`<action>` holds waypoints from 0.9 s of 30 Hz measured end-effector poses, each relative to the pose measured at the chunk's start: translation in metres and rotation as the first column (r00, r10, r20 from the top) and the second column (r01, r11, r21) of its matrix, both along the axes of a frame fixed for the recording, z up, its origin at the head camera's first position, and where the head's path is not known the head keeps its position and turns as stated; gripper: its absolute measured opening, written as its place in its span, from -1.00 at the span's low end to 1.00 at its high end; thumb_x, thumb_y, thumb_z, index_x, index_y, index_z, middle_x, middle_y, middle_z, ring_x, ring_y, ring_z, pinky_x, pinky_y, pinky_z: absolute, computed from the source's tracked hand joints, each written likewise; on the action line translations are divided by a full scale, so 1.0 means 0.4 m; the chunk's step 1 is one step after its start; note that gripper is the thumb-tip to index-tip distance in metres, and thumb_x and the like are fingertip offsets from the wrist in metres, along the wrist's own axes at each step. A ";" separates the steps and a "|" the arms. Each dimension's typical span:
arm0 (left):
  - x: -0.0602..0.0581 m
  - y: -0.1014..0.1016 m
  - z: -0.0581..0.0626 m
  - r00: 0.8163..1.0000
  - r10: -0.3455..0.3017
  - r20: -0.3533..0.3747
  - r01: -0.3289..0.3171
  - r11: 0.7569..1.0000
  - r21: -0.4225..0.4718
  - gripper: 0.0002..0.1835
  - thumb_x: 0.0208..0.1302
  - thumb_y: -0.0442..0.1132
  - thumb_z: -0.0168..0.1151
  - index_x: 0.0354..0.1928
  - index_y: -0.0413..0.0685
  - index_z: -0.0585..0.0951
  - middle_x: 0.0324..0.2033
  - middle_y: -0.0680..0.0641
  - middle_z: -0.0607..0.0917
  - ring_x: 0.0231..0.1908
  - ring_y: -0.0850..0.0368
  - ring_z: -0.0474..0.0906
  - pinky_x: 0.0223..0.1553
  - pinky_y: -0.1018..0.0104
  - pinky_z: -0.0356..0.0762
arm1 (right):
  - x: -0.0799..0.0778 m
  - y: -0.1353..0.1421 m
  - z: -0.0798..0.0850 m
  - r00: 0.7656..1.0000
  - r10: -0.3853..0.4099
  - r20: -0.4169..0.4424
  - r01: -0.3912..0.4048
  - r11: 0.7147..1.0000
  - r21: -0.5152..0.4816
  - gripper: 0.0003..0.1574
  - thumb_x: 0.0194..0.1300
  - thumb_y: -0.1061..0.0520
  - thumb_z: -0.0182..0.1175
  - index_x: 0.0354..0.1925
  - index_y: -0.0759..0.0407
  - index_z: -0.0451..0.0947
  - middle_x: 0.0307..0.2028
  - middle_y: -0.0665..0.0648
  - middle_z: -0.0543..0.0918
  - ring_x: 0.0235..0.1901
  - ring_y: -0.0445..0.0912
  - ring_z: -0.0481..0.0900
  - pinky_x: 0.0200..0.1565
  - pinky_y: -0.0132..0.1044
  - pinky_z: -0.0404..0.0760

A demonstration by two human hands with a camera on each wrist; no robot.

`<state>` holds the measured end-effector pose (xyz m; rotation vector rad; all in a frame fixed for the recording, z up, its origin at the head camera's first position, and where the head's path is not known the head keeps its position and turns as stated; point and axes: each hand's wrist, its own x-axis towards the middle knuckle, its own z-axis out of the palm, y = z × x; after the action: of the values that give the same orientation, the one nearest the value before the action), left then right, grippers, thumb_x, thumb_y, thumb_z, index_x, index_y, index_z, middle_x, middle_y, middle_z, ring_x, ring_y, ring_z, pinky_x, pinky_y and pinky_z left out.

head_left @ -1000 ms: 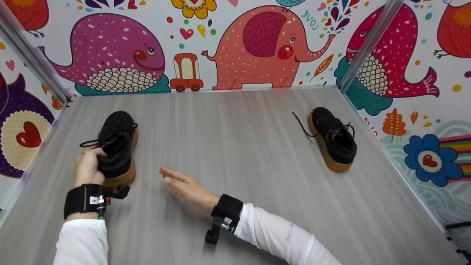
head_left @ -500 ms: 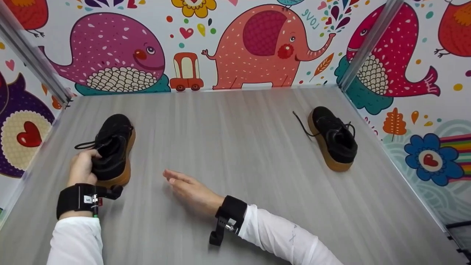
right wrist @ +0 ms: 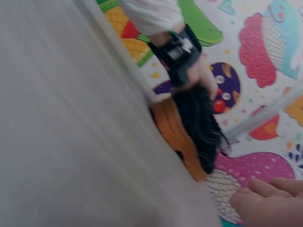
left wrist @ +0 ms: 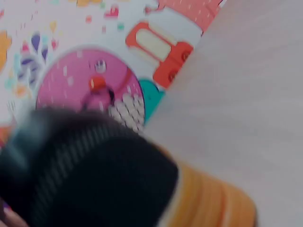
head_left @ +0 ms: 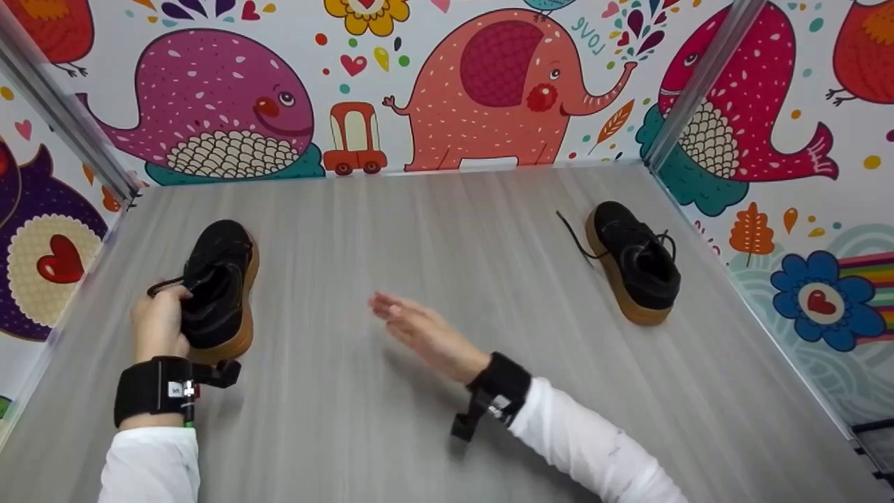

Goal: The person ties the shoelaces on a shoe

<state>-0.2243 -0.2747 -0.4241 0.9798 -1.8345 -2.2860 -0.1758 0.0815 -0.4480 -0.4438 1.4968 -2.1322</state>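
Observation:
On the left side of the head view, my left hand point(head_left: 160, 321) grips a black lace-up shoe point(head_left: 220, 307) by the left edge of its ankle opening, with the thumb at the rim. Its sole is tan, and the toe points away from me. The right wrist view shows the same shoe point(right wrist: 194, 127) from the side, the hand at its heel end. Close up in the left wrist view, the blurred heel point(left wrist: 109, 184) hides most of the hand. My right hand point(head_left: 429, 335) hovers over the middle of the surface, fingers extended, touching nothing.
A matching black shoe point(head_left: 632, 265) stands at the right, toe away, one lace trailing left onto the grey wood-grain surface point(head_left: 447, 230). Cartoon-printed walls point(head_left: 489, 84) enclose the back and sides, with metal posts point(head_left: 702, 91) at the corners.
The left hand and its shoe have shifted slightly left, then a little back towards the right. My right hand has moved right and somewhat farther from me. The other shoe stays put.

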 end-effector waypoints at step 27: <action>0.168 0.663 -0.025 0.657 -0.639 -0.400 0.322 0.717 -0.619 -0.31 0.32 -0.34 0.08 0.42 -0.29 0.06 0.41 -0.29 0.07 0.43 -0.16 -0.08 0.41 -0.03 -0.11 | -0.031 0.758 0.084 0.523 -0.755 -0.396 0.845 0.400 0.353 -0.41 0.38 0.01 0.09 0.32 0.09 0.32 0.30 0.08 0.39 0.25 -0.15 0.29 0.16 -0.62 0.31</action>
<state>-0.1569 -0.0096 -0.4340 -0.3640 -2.3491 -1.7864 -0.1884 0.3846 -0.4146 0.4457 2.7015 -2.1698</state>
